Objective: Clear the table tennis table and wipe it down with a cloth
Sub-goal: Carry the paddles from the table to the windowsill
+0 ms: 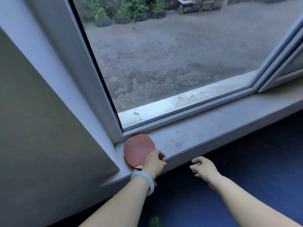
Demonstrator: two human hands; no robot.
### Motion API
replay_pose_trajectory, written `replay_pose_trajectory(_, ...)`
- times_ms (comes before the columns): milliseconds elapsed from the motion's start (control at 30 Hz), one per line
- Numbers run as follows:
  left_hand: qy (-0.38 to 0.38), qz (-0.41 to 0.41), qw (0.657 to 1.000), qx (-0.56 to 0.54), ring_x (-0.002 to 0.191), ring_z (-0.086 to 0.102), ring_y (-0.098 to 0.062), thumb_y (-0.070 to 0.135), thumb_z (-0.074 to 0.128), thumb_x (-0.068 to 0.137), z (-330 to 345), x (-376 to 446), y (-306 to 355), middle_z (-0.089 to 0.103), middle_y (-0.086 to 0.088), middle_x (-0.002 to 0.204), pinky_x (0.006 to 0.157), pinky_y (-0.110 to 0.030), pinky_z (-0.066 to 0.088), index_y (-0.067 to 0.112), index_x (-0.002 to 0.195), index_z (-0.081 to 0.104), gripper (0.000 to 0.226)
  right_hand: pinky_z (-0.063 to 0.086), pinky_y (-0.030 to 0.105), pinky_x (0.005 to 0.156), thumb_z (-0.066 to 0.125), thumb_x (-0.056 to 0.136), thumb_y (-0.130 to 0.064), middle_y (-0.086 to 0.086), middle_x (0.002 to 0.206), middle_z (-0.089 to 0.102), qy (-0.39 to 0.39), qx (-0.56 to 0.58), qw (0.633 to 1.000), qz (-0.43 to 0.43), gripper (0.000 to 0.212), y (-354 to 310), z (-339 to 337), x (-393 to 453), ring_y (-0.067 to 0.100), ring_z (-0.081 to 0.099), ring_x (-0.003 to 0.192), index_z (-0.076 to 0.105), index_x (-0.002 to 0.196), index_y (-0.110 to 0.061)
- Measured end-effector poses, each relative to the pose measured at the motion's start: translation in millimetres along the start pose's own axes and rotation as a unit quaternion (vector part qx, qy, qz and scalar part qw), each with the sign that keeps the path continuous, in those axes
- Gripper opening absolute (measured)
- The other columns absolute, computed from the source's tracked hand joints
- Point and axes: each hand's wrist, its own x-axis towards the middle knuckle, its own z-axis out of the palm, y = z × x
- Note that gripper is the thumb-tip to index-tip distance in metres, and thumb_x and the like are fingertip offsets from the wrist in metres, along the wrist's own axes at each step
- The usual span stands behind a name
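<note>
Currently clearing: left hand fingers clamp the bat on the windowsill; right hand loosely curled, empty. Next, release.

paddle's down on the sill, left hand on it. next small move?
Probably let go and draw the left hand back. The red paddle already lies flat in the corner of the windowsill, so it looks placed; the right hand hangs free, holding nothing.

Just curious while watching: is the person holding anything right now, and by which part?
The left hand holds a red paddle near the base of its blade, on the windowsill. The right hand holds nothing.
</note>
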Motion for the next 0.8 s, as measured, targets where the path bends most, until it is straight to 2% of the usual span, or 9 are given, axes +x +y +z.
replay_pose_trajectory(100, -0.043, 0.065, 0.995, 0.056, 0.101, 0.059, -0.015, 0.014, 0.066, 0.084, 22.6, 1.9, 48.0, 0.064, 0.001, 0.109, 0.085, -0.022, 0.045, 0.017, 0.11, 0.063, 0.026, 0.053, 0.039, 0.072, 0.063, 0.081, 0.0, 0.007, 0.074, 0.061, 0.06, 0.044, 0.997, 0.016, 0.023, 18.7, -56.9, -12.8, 0.021, 0.056, 0.069, 0.061, 0.101, -0.011)
replay_pose_trajectory(167, -0.066, 0.112, 0.988, 0.083, 0.102, 0.059, -0.015, 0.014, 0.067, 0.084, 44.9, -1.1, 85.3, 0.064, -0.001, 0.11, 0.081, -0.018, 0.04, 0.015, 0.11, 0.063, 0.026, 0.056, 0.042, 0.079, 0.063, 0.08, 0.0, 0.006, 0.075, 0.061, 0.098, 0.071, 0.992, 0.031, 0.024, 37.5, -97.2, -26.8, 0.021, 0.058, 0.071, 0.061, 0.1, -0.014)
replay_pose_trajectory(233, -0.089, 0.158, 0.977, 0.108, 0.103, 0.059, -0.015, 0.015, 0.068, 0.084, 72.4, -9.6, 125.4, 0.063, -0.001, 0.111, 0.083, -0.019, 0.041, 0.014, 0.11, 0.063, 0.026, 0.055, 0.045, 0.085, 0.064, 0.079, -0.003, 0.007, 0.078, 0.062, 0.138, 0.088, 0.985, 0.049, 0.024, 62.5, -138.6, -44.6, 0.021, 0.059, 0.073, 0.061, 0.1, -0.016)
replay_pose_trajectory(367, -0.132, 0.248, 0.948, 0.149, 0.104, 0.058, -0.017, 0.019, 0.068, 0.084, 138.9, -44.5, 202.4, 0.061, 0.0, 0.11, 0.089, -0.027, 0.046, 0.018, 0.108, 0.063, 0.025, 0.056, 0.041, 0.083, 0.067, 0.082, -0.006, 0.004, 0.084, 0.062, 0.216, 0.134, 0.964, 0.085, 0.023, 122.2, -223.3, -96.1, 0.021, 0.056, 0.069, 0.061, 0.102, -0.016)
replay_pose_trajectory(500, -0.169, 0.328, 0.911, 0.182, 0.1, 0.057, -0.014, 0.022, 0.068, 0.083, 215.1, -97.0, 273.8, 0.06, 0.002, 0.108, 0.08, -0.021, 0.04, 0.022, 0.105, 0.063, 0.023, 0.054, 0.041, 0.085, 0.069, 0.083, -0.006, 0.003, 0.092, 0.062, 0.295, 0.178, 0.932, 0.11, 0.023, 184.5, -306.7, -159.6, 0.021, 0.054, 0.072, 0.06, 0.103, -0.015)
replay_pose_trajectory(733, -0.237, 0.448, 0.83, 0.234, 0.098, 0.058, -0.015, 0.021, 0.068, 0.083, 358.5, -219.1, 373.3, 0.063, 0.001, 0.109, 0.077, -0.019, 0.04, 0.017, 0.111, 0.063, 0.028, 0.052, 0.035, 0.089, 0.07, 0.085, -0.011, 0.001, 0.11, 0.06, 0.407, 0.224, 0.877, 0.123, 0.026, 298.1, -414.9, -282.4, 0.021, 0.06, 0.092, 0.059, 0.107, -0.018)
replay_pose_trajectory(800, -0.26, 0.476, 0.805, 0.241, 0.098, 0.057, -0.015, 0.021, 0.069, 0.083, 400.3, -255.3, 392.5, 0.061, -0.001, 0.112, 0.076, -0.017, 0.039, 0.015, 0.112, 0.063, 0.03, 0.051, 0.038, 0.094, 0.071, 0.085, -0.012, 0.001, 0.111, 0.06, 0.435, 0.239, 0.859, 0.123, 0.026, 329.5, -437.7, -316.3, 0.022, 0.061, 0.098, 0.059, 0.107, -0.02)
